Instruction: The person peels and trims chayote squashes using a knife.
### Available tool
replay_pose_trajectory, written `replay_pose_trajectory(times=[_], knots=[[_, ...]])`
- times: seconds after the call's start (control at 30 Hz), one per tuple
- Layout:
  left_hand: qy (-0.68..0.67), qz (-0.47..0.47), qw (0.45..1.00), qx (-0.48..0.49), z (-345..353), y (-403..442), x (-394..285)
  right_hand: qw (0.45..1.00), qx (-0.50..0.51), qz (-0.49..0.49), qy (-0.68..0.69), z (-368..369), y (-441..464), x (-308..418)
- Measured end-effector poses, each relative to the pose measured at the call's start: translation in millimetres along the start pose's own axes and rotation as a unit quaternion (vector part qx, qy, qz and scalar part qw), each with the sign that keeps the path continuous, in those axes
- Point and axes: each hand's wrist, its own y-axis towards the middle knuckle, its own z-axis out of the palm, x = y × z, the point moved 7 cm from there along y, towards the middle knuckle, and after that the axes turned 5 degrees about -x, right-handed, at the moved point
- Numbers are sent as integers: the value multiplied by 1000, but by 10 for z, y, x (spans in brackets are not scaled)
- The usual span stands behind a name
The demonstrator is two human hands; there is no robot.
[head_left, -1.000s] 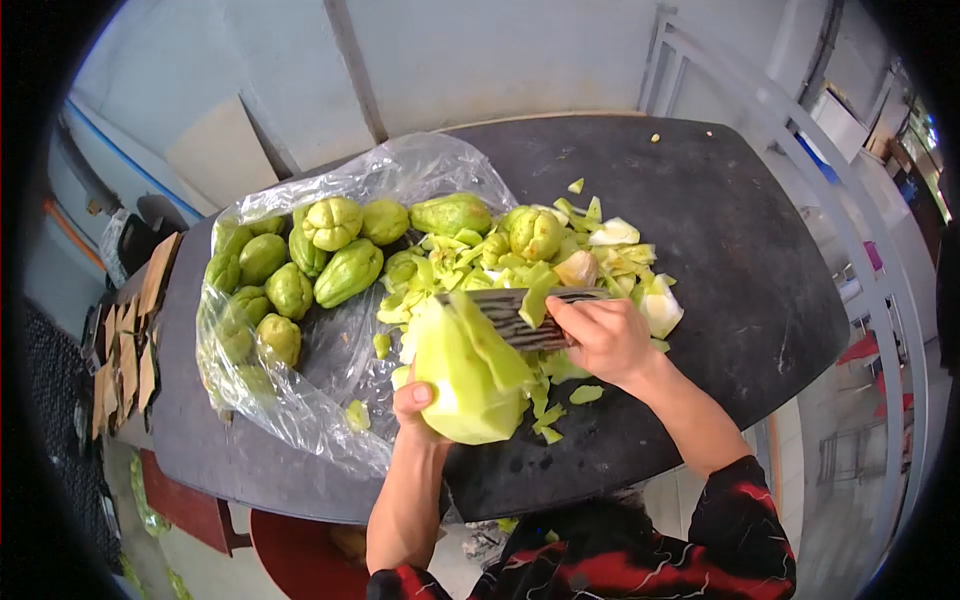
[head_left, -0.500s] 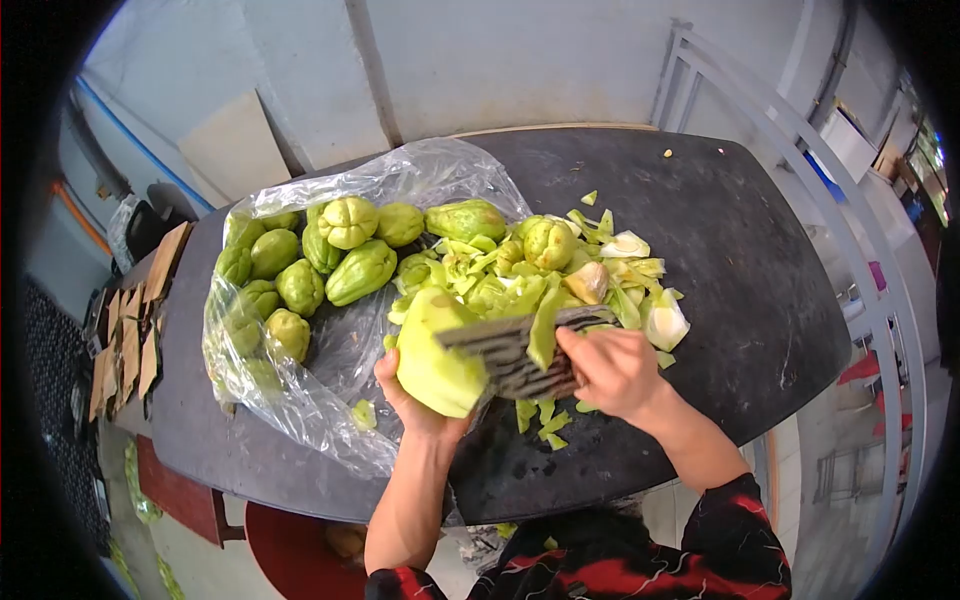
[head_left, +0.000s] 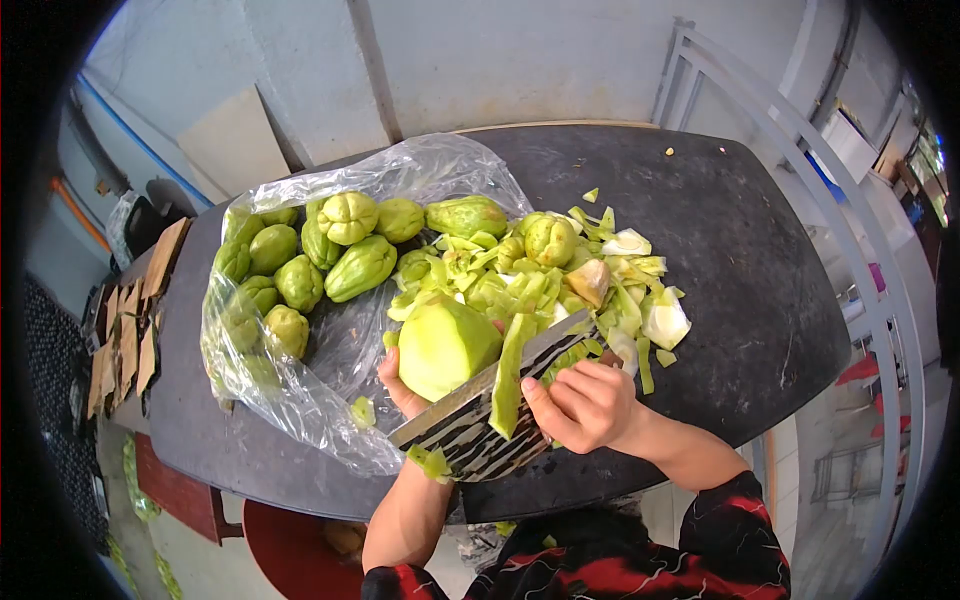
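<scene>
My left hand (head_left: 398,385) is closed around a peeled chayote (head_left: 445,345), smooth and pale green; the blade hides part of the fingers. In my right hand (head_left: 585,405) is a broad cleaver (head_left: 470,430), its handle mostly covered by my fingers. The blade has dark, streaky markings and lies slanted across the chayote's lower right side. A long strip of peel (head_left: 512,375) clings to the blade, and a smaller scrap sticks near its lower left corner. Behind both hands is a heap of green peelings (head_left: 520,290), with an unpeeled chayote (head_left: 550,242) on it.
A clear plastic bag (head_left: 420,160) lies opened on the dark table (head_left: 750,300), with several unpeeled chayotes (head_left: 300,282) on it. White-fleshed offcuts (head_left: 665,318) sit right of the peelings. Cardboard pieces (head_left: 130,340) are at the left, and a metal railing (head_left: 800,160) stands at the right.
The cleaver has moved down and left, from across the chayote's upper right to its lower side, and its blade now faces me more broadly. My right hand has come lower and slightly left.
</scene>
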Motion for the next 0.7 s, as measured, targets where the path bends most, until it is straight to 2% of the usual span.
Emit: replay_pose_trajectory(times=[0.13,0.23,0.3,0.33,0.37,0.47,0.63,0.7], knots=[[-25,4,1000,-1,-23,-7,1,999,-41,8,11,24,-11,11],[-18,1,1000,-4,-75,3,-5,1000,-10,13,16,42,-10,-30],[-12,18,999,-30,-83,17,-34,997,-23,64,28,77,-63,-245],[-8,35,998,-54,-100,22,-60,996,36,82,8,118,-121,-355],[-9,36,998,-51,-90,33,-75,995,52,89,5,137,-168,-404],[-33,50,995,-74,-138,35,-144,995,41,90,10,94,-79,-323],[10,37,999,-8,-79,18,-89,997,37,69,-9,54,-82,-224],[-13,53,995,-77,-148,30,-87,992,22,121,11,155,-179,-460]])
